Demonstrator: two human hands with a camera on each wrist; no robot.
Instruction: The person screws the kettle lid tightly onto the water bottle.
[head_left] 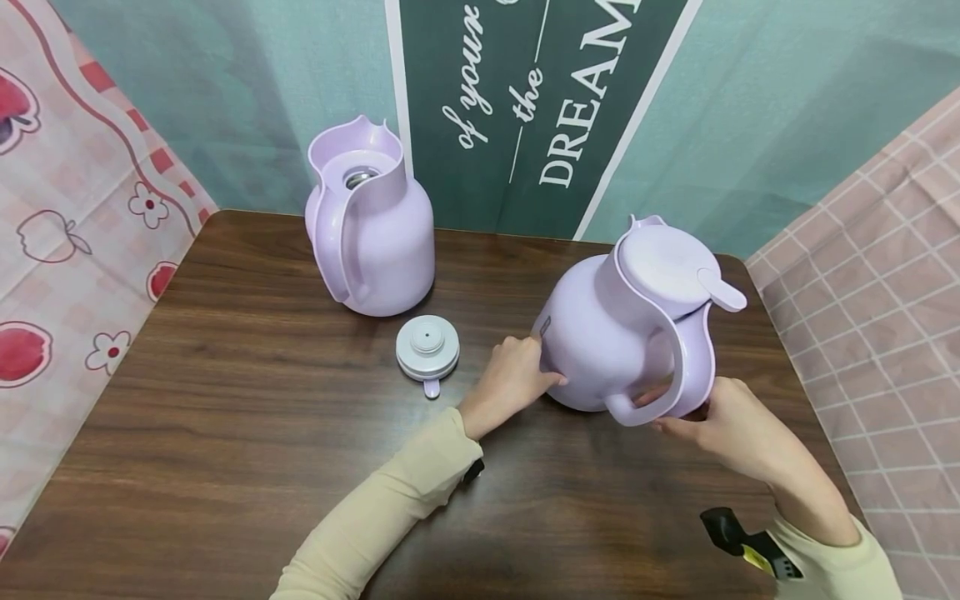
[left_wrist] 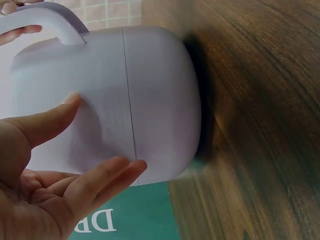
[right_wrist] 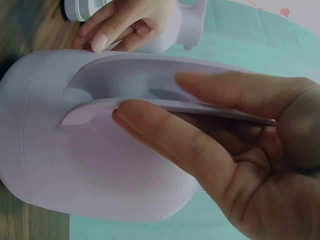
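A lilac thermal jug (head_left: 600, 333) stands at the right of the head view, its round lid (head_left: 663, 271) in place with a tab pointing right. My left hand (head_left: 512, 379) rests against the side of its body, the fingers (left_wrist: 100, 182) fairly straight and the thumb spread apart from them. With my right hand (head_left: 738, 425) I grip one strip of the jug's handle (right_wrist: 90, 112), thumb on one side and fingers on the other. Whether the base touches the table is hard to tell.
A second lilac jug (head_left: 393, 242) stands without its lid at the back left, its mouth uncovered. A detached lid (head_left: 427, 343) lies upside down in front of it on the wooden table (head_left: 225, 400). Green cloth (head_left: 240, 108) hangs behind, with patterned cloths (head_left: 885, 308) at both sides.
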